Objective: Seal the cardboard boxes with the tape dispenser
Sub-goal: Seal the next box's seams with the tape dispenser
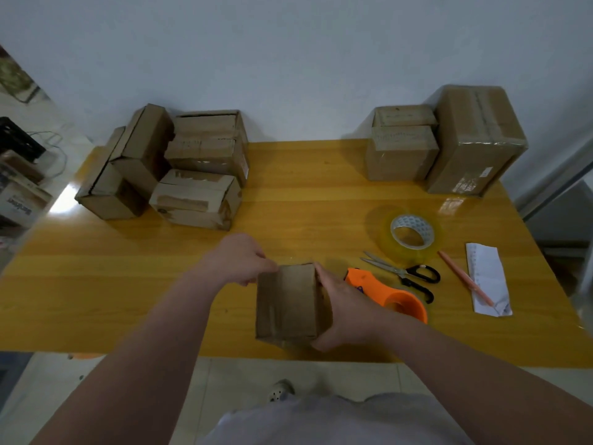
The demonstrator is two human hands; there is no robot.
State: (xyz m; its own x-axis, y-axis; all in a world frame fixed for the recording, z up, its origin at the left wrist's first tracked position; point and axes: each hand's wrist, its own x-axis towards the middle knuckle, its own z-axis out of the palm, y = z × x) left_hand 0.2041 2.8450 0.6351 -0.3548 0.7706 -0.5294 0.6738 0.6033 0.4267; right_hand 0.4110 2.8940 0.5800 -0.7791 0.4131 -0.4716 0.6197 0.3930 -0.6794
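A small cardboard box (288, 303) sits at the near edge of the surface (288, 203), held between both hands. It is plain brown corrugated board, matte and scuffed, roughly cubic, with creases and a strip of old tape residue running down its top face. The left hand (237, 258) grasps the box's far left corner with curled fingers. The right hand (343, 313) wraps the box's right side, thumb lying along the top edge.

Just right of the box, partly behind the right hand, lies the tape dispenser (394, 297), smooth orange plastic with a rounded hub and a tapering handle. The surface is glossy yellow wood-grain laminate.

Beyond the dispenser lie steel scissors (404, 273) with black loop handles, and a roll of clear tape (410, 234) lying flat with a white printed core. Farther right, a pink pen (465, 277) rests across a slip of paper (487, 277).

A cluster of boxes (199, 162) with worn, torn flaps stands at the far left against the wall. Two taller boxes (475, 139) stand at the far right, the larger shiny with tape.
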